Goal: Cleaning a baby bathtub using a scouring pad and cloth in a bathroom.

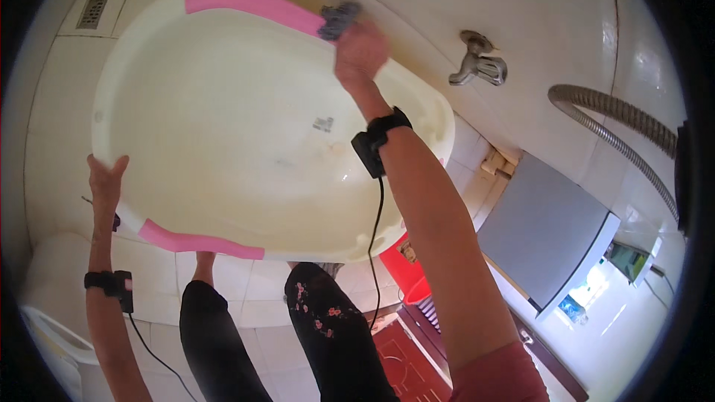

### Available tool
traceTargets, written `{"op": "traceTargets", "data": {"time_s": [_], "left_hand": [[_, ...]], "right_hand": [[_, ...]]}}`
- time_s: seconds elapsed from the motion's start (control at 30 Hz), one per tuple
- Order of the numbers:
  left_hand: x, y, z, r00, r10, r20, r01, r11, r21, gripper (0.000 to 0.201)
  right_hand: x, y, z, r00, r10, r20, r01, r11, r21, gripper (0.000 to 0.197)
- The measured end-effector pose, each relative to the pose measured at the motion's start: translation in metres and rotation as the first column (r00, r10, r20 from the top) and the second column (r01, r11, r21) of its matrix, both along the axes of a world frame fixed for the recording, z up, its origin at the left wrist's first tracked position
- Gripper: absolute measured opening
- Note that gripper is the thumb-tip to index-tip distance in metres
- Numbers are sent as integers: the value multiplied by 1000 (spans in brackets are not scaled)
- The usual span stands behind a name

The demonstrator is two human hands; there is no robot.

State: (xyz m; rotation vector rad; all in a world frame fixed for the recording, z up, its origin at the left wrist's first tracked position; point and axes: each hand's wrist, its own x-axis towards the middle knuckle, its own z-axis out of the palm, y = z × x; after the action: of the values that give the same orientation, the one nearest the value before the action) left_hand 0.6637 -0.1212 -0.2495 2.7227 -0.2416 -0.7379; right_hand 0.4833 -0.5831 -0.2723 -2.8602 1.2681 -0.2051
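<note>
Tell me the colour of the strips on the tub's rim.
The strips are pink, shown best in the head view.

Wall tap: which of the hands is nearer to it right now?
Right. The right hand holds a grey wad at the tub's far rim, left of the wall tap; the left hand is at the left rim, across the tub.

Bathroom, apparently domestic: white plastic oval bathtub with pink rim sections point(223, 104), pale glossy wall tiles point(566, 22), silver metal wall tap point(477, 67), ribbed grey flexible hose point(618, 115), rectangular slotted metal drain grate point(94, 11), white square floor tiles point(63, 74).
</note>
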Motion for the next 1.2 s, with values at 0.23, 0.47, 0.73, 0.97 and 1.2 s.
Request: {"op": "traceTargets", "data": {"time_s": [0.23,0.47,0.73,0.97,1.2], "left_hand": [[9,16,-4,1000,-13,26,14,999,-52,48],[7,-4,4,1000,30,-1,-30,999,39,54],[7,-6,11,999,41,13,-41,999,32,54],[7,0,2,1000,4,29,-5,999,42,56],[-2,-7,13,998,59,-4,-58,997,40,55]], "right_hand": [[-56,-7,24,1000,13,-9,-11,982,191,13],[-38,-11,29,965,-108,238,25,944,329,29],[6,-1,14,956,-235,174,150,905,397,29],[-110,-40,-4,938,-230,260,171,958,232,23],[-241,23,12,828,-294,-478,446,862,242,22]]}}
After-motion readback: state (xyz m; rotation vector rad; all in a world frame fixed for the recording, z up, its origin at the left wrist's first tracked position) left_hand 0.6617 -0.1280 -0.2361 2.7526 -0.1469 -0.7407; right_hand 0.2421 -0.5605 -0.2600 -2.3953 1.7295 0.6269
